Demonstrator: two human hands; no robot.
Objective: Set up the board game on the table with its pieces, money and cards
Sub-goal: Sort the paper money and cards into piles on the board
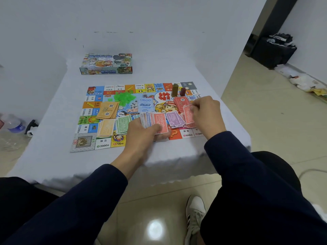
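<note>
Both hands are busy with the play money: the left hand (144, 131) grips a fanned wad of notes (154, 121) low over the near edge of the game board (99, 119), and the right hand (206, 110) pinches a single red note (188, 116) above the red pile (181, 103). Sorted stacks lie close together on the board, the purple pile (174, 119) just beside the red one. I'd worry the loose fan slips and spills across them, mixing colours. A careless sleeve could also knock over the upright tokens (177, 90) behind the red pile. Off the board's far side, the game box (106, 65) sits on the tabletop (53, 156).
</note>
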